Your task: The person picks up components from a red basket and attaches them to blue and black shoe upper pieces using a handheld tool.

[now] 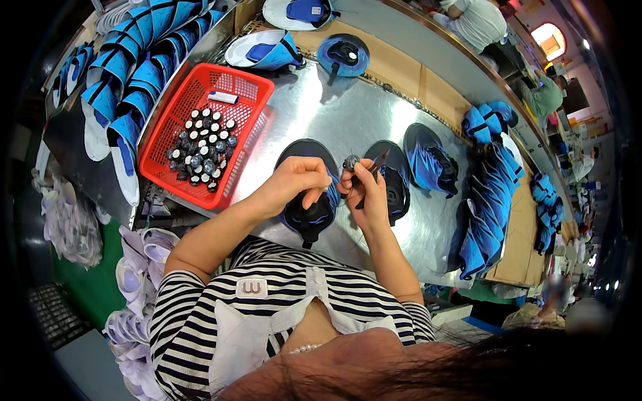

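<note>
My left hand [302,182] is raised over a blue-and-black shoe upper [307,150], its fingers pinched together; what they hold, if anything, is too small to make out. To its right, my right hand [366,190] grips a small round lacing dial [350,162] at the fingertips. A dark pointed tool [380,160], like snips, sticks up out of the same hand. Thin dark cord seems to hang near the dial. Partly behind my right hand lies a second upper [396,184], and a third upper [431,160] is just beyond it.
A red basket [257,87] at the left holds several dials and a white marker [223,97]. More uppers [491,207] are piled at the right, and blue-and-white ones [127,80] at far left. Another upper [343,55] lies at the metal table's [301,107] back.
</note>
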The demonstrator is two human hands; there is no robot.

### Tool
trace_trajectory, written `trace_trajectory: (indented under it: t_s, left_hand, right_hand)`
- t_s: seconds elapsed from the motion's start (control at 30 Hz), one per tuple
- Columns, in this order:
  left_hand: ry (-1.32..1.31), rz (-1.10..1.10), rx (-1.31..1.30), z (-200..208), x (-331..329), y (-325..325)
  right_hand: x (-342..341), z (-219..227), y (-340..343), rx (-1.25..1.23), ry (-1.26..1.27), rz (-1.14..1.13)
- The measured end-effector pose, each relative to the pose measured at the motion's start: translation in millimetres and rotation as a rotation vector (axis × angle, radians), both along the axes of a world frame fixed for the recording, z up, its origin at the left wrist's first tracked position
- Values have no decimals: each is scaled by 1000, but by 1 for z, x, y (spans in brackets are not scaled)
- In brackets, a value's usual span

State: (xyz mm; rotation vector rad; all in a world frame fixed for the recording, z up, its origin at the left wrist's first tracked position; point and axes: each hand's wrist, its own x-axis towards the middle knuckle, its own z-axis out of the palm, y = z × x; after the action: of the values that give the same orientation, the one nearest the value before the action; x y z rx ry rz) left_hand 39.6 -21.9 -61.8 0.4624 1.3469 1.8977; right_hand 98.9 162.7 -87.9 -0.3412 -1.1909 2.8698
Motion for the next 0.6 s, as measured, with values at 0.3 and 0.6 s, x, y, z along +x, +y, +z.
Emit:
trace_trajectory:
  t_s: [0.3, 0.6]
  left_hand:
    - [-3, 3, -59, -6, -3, 3]
    - [132, -41, -140, 1, -2, -4]
  right_hand:
    - [3, -3, -2, 163, -14, 73]
    - [-7, 34, 12, 637, 5, 305]
